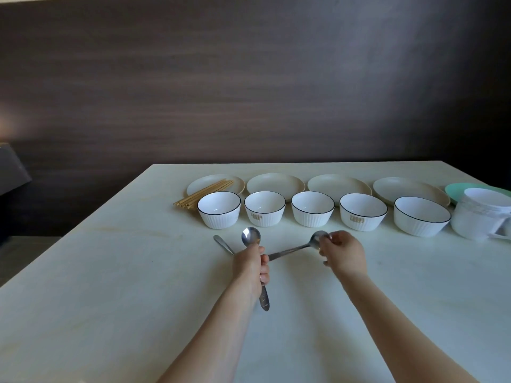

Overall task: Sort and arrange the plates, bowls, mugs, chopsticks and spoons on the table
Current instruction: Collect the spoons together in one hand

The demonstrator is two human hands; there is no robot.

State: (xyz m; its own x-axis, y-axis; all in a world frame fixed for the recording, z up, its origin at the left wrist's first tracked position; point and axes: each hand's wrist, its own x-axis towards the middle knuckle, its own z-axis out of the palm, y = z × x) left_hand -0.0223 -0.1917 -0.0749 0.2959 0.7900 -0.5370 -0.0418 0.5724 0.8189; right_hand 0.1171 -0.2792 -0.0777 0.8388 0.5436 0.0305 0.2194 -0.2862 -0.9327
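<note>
My left hand [252, 265] grips a steel spoon [251, 236] upright, bowl end up, its handle sticking out below my fist. A second spoon's handle [223, 244] pokes out to the left of that hand. My right hand [343, 251] pinches the bowl of another spoon [293, 248], whose handle slants toward my left hand. Behind them stands a row of several white ribbed bowls [312, 208]. Several beige plates [275, 183] line up further back. Wooden chopsticks [203, 195] lie across the leftmost plate [193, 186].
A white mug [479, 217] stands at the right end of the bowl row, with a green plate [456, 190] behind it. The pale table [110, 286] stretches toward me. A dark wall rises behind the far edge.
</note>
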